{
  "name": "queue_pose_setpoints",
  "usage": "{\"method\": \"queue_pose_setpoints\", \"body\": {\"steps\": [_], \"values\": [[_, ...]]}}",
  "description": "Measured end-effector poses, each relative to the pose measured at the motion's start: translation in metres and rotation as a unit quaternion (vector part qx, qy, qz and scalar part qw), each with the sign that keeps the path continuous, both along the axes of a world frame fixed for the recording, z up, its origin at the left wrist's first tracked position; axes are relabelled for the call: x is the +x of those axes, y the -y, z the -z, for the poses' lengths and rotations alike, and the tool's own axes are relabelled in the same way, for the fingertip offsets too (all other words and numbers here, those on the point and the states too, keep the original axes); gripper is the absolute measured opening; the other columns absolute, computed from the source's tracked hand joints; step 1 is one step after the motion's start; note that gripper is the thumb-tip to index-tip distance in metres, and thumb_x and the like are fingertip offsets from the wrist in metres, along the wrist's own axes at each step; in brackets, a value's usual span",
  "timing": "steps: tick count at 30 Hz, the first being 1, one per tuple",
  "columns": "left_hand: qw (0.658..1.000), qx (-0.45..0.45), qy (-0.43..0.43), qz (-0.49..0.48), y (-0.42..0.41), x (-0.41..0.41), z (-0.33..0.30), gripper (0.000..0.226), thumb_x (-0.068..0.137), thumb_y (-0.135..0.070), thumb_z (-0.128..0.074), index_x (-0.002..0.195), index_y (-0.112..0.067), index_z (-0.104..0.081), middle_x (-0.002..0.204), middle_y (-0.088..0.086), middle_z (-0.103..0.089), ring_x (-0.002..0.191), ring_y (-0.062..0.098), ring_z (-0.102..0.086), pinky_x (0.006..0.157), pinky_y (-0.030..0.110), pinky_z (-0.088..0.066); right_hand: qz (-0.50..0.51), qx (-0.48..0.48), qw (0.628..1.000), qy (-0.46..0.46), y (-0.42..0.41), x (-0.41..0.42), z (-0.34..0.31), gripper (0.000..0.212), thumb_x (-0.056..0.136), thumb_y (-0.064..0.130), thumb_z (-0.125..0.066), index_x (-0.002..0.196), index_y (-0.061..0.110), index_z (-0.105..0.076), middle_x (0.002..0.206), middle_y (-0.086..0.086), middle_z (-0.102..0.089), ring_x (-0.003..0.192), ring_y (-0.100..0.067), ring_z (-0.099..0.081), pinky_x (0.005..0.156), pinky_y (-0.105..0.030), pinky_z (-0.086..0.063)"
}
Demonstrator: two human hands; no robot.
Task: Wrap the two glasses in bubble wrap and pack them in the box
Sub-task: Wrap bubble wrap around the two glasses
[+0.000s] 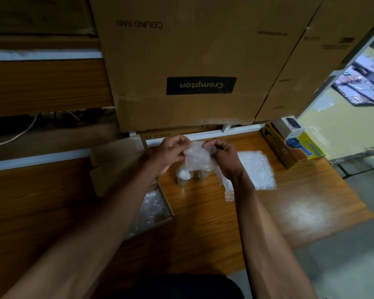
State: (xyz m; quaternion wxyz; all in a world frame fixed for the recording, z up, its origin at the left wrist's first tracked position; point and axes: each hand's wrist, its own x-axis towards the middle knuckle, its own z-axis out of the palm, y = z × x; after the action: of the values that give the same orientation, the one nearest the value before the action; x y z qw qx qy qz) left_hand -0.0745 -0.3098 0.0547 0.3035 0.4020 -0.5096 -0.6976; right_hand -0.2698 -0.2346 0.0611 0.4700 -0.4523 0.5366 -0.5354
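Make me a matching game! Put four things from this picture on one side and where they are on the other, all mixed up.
Things:
1. bubble wrap piece
2. two glasses
3. flat bubble wrap sheet
4. open box

Places:
A. lying flat on the table, right of the hands
B. held up in both hands
C. at the table's left edge, bubble wrap inside
D. standing on the table under the hands

Pairs: 1-B, 2-D, 3-A, 4-C
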Motion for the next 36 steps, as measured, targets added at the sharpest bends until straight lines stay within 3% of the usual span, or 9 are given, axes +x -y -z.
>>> {"method": "queue_pose_setpoints", "body": {"steps": [5, 9, 12, 16, 20, 25, 28, 31, 36], "values": [[1.0, -0.005, 0.01, -0.015, 0.001, 0.001, 0.008, 0.039, 0.09, -0.001, -0.078, 0.123, -0.018, -0.065, 0.118, 0.012, -0.074, 0.111, 0.026, -0.071, 0.095, 0.043, -0.059, 0.052, 0.06, 0.991, 0.106, 0.007, -0.006, 0.008, 0.026, 0.105, 0.006, -0.042, 0.114, 0.006, -0.066, 0.104, -0.014, -0.065, 0.091, -0.027, -0.06, 0.073, -0.034, -0.055], [0.998, -0.016, 0.03, -0.043, 0.0, 0.002, 0.004, 0.032, 0.091, 0.001, -0.076, 0.119, -0.012, -0.066, 0.114, 0.008, -0.073, 0.107, 0.023, -0.071, 0.089, 0.04, -0.063, -0.033, 0.104, 0.989, 0.102, 0.0, -0.007, 0.002, 0.027, 0.108, 0.03, -0.05, 0.116, 0.007, -0.063, 0.106, -0.009, -0.066, 0.09, -0.022, -0.063, 0.071, -0.031, -0.055], [0.998, -0.005, 0.045, -0.049, -0.002, 0.0, 0.002, 0.024, 0.094, -0.004, -0.074, 0.112, -0.019, -0.066, 0.114, 0.005, -0.072, 0.107, 0.025, -0.07, 0.088, 0.048, -0.062, -0.063, 0.103, 0.991, 0.056, 0.002, -0.004, 0.005, 0.027, 0.1, 0.013, -0.069, 0.125, 0.002, -0.065, 0.113, -0.013, -0.075, 0.097, -0.03, -0.073, 0.074, -0.035, -0.06], [0.999, -0.008, 0.038, -0.021, -0.005, 0.002, 0.003, 0.03, 0.093, -0.01, -0.077, 0.115, -0.025, -0.064, 0.124, 0.008, -0.069, 0.107, 0.026, -0.071, 0.077, 0.041, -0.064, -0.051, 0.074, 0.996, 0.029, 0.004, -0.004, 0.01, 0.025, 0.098, 0.001, -0.067, 0.122, 0.0, -0.067, 0.119, -0.022, -0.073, 0.11, -0.043, -0.071, 0.091, -0.052, -0.059], [0.999, -0.029, 0.02, 0.0, -0.006, 0.004, 0.004, 0.029, 0.091, 0.006, -0.074, 0.106, -0.018, -0.067, 0.124, 0.01, -0.067, 0.107, 0.028, -0.071, 0.078, 0.039, -0.064, -0.039, 0.044, 0.998, -0.004, 0.002, -0.004, 0.01, 0.023, 0.096, -0.004, -0.065, 0.091, 0.017, -0.072, 0.093, -0.012, -0.069, 0.087, -0.029, -0.064, 0.079, -0.045, -0.053], [0.999, -0.033, 0.029, 0.007, -0.006, 0.003, 0.004, 0.031, 0.089, 0.017, -0.067, 0.094, -0.014, -0.07, 0.12, 0.009, -0.067, 0.116, 0.032, -0.067, 0.093, 0.049, -0.062, -0.034, 0.051, 0.998, -0.011, 0.0, -0.008, 0.009, 0.028, 0.095, -0.015, -0.056, 0.093, 0.008, -0.071, 0.094, -0.009, -0.071, 0.086, -0.021, -0.067, 0.075, -0.033, -0.058], [0.999, -0.031, 0.028, 0.008, -0.008, 0.002, 0.002, 0.03, 0.091, 0.018, -0.063, 0.093, -0.011, -0.068, 0.129, 0.012, -0.062, 0.12, 0.031, -0.064, 0.086, 0.036, -0.064, -0.02, 0.07, 0.997, 0.038, -0.002, -0.009, 0.008, 0.028, 0.1, -0.012, -0.049, 0.095, 0.002, -0.072, 0.096, -0.008, -0.076, 0.09, -0.019, -0.072, 0.079, -0.029, -0.06], [0.999, -0.029, 0.035, 0.0, -0.006, 0.002, 0.005, 0.032, 0.093, 0.016, -0.062, 0.089, -0.015, -0.071, 0.128, 0.011, -0.063, 0.122, 0.032, -0.063, 0.094, 0.042, -0.062, -0.014, 0.095, 0.991, 0.098, -0.004, -0.012, 0.007, 0.033, 0.107, 0.004, -0.04, 0.1, 0.001, -0.072, 0.102, -0.008, -0.078, 0.099, -0.023, -0.073, 0.088, -0.034, -0.06], [1.0, 0.01, -0.019, 0.011, -0.009, 0.006, 0.005, 0.022, 0.102, -0.002, -0.054, 0.094, -0.007, -0.075, 0.124, 0.019, -0.067, 0.119, 0.036, -0.066, 0.104, 0.044, -0.055, -0.015, 0.086, 0.993, 0.077, -0.001, -0.01, 0.013, 0.014, 0.101, 0.004, -0.062, 0.112, 0.0, -0.068, 0.11, -0.015, -0.07, 0.101, -0.026, -0.069, 0.087, -0.034, -0.059]]}}
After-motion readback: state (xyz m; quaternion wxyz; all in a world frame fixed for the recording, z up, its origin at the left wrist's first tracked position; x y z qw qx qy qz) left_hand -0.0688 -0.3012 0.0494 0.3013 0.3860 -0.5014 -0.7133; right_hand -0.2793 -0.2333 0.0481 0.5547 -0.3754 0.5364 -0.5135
